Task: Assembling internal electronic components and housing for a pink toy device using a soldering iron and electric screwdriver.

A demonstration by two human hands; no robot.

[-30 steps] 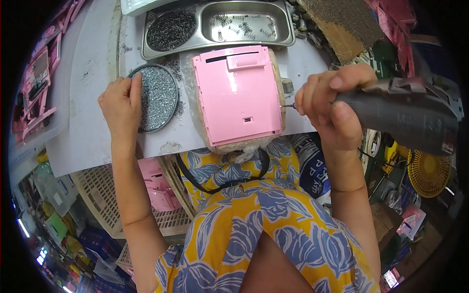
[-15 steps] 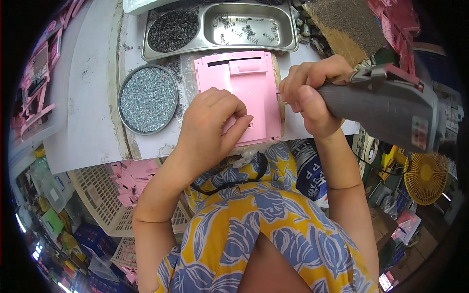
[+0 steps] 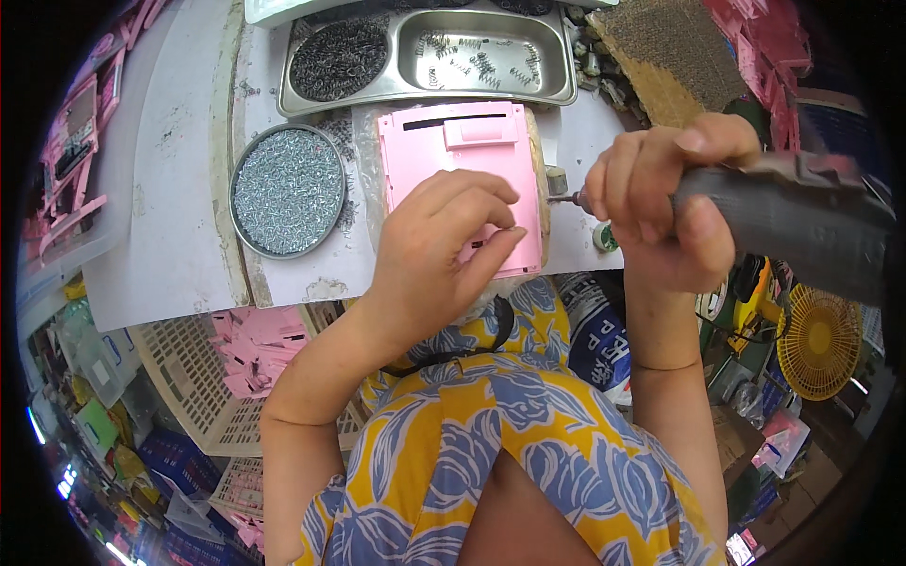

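Observation:
My right hand [image 3: 665, 193] is wrapped round a dark grey electric screwdriver [image 3: 802, 222], held nearly level to the right of a pink plastic casing [image 3: 425, 151]. Its thin bit points left, near the casing's right edge. Over the lower part of the casing is my left hand [image 3: 439, 245], its thumb and forefinger tips brought together. Whatever is between those tips is too small to make out. The casing lies flat, with a dark slot and a raised block near its far edge; my left hand covers part of it.
Left of the casing stands a round dish of small silvery screws [image 3: 288, 193]. Beyond is a steel tray [image 3: 429, 102] with springs in two compartments. A brown board [image 3: 675, 61] lies far right. Below the table's left edge sits a basket [image 3: 193, 377] with pink parts.
My right hand has drawn the screwdriver to the right, bringing its bit into sight. The left hand has shifted a little to the right across the casing.

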